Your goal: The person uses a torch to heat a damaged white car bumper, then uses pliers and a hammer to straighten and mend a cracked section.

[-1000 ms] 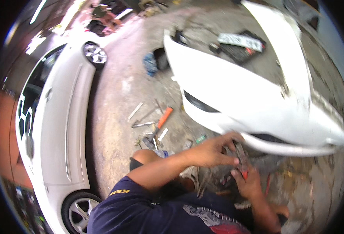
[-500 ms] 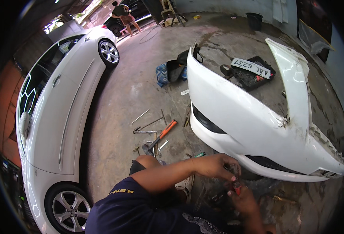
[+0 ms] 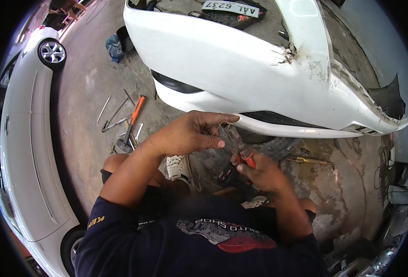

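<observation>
My right hand (image 3: pixel 264 173) is closed round red-handled pliers (image 3: pixel 249 159), their metal jaws pointing up and left. Just left of the jaws, my left hand (image 3: pixel 197 134) has its index finger and thumb stretched toward the pliers, the other fingers curled. A thin pale wire (image 3: pixel 220 123) loops out by those fingertips and seems pinched there; its full length cannot be made out. Right beyond both hands lies a white car bumper (image 3: pixel 241 60), scuffed and broken along one edge. Beneath the hands, a dark cordless power tool (image 3: pixel 234 177) rests near a black tyre (image 3: pixel 278 147).
A hammer with an orange handle (image 3: pixel 138 110), a wrench (image 3: pixel 139 131) and metal rods (image 3: pixel 103 109) lie on the concrete at left. Beyond them stands a white car (image 3: pixel 28 138). A black tray with a licence plate (image 3: pixel 231 8) sits behind the bumper. A screwdriver (image 3: pixel 308 160) lies at right.
The view has swung down and right, bringing the hands nearer the middle. My left hand has drawn apart from the pliers, its index finger now extended; the right still grips them.
</observation>
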Available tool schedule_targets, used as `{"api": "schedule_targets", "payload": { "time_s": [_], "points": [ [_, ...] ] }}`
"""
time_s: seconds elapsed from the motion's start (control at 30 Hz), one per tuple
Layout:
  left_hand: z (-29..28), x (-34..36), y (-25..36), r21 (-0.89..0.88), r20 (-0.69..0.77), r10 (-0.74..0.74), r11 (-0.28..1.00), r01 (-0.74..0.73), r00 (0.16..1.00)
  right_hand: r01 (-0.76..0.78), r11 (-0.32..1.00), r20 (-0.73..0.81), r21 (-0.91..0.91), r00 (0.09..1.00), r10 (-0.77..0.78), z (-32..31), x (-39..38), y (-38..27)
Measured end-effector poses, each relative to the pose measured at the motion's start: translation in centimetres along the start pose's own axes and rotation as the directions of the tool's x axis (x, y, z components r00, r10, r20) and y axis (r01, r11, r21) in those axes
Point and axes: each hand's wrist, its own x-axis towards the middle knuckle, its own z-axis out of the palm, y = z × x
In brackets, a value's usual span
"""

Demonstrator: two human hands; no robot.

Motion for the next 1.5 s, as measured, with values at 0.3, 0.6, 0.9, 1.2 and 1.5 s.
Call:
{"api": "schedule_targets", "payload": {
  "time_s": [0.3, 0.6, 0.9, 1.2, 1.5],
  "points": [
    [0.0, 0.3, -0.3, -0.177, 0.077, -0.096, 0.978, 0.109, 0.992, -0.042, 0.999, -0.02, -0.004, 0.999, 0.042, 1.0, 0.1, -1.3],
    [0.0, 0.5, -0.9, -0.194, 0.109, -0.077, 0.976, 0.097, 0.991, 0.029, 0.992, -0.013, -0.122, 0.999, -0.031, 1.0, 0.7, -0.7],
    [-1.0, -0.4, 1.0, -0.176, 0.044, -0.11, 0.977, 0.117, 0.993, -0.008, 0.999, -0.126, -0.046, 0.992, 0.003, 1.6, 0.1, -0.8],
    [-2.1, 0.3, -1.2, -0.297, 0.159, 0.065, 0.955, -0.015, 0.985, -0.071, 0.968, 0.148, 0.24, 0.988, 0.036, 1.4, -0.4, -0.3],
    [-2.8, 0.6, -3.0, -0.03, 0.022, 0.091, 0.995, -0.091, 0.996, -0.092, 0.81, 0.498, 0.579, 0.826, -0.263, 0.1, -1.2, 0.5]
  ]
}}
